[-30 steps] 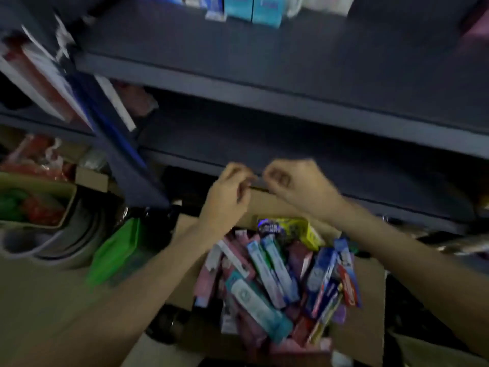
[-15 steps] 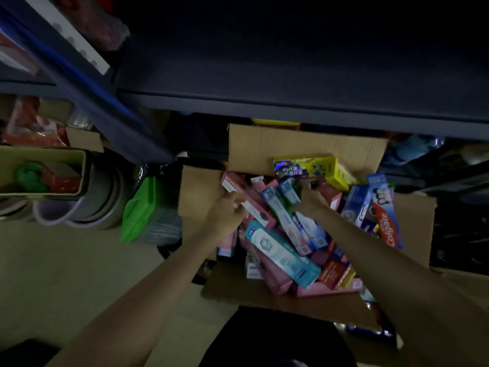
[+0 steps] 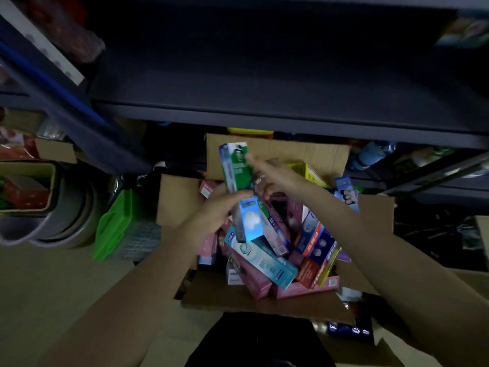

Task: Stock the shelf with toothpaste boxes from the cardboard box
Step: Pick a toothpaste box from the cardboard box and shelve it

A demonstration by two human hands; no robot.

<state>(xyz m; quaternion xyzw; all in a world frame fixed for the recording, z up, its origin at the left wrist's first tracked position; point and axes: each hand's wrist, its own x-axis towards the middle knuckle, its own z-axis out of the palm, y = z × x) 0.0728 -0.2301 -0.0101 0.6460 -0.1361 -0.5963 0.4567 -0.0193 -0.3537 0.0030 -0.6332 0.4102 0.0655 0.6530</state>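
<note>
Beneath a dark, bare shelf point(image 3: 264, 83), an open cardboard box point(image 3: 277, 152) brims with toothpaste; above it the left hand point(image 3: 214, 215) and right hand point(image 3: 275, 176) both grip a green toothpaste box point(image 3: 236, 168). It stands roughly upright, long axis towards the shelf; the right hand pinches nearer its top.

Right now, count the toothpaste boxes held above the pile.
2: a green box raised, the right hand on it; a blue box just below, in the left hand. Another may hide behind.

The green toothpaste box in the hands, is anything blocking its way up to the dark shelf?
Nothing visible does. The green toothpaste box is lifted above the brown cardboard box, and the dark grey shelf above looks bare there.
</note>
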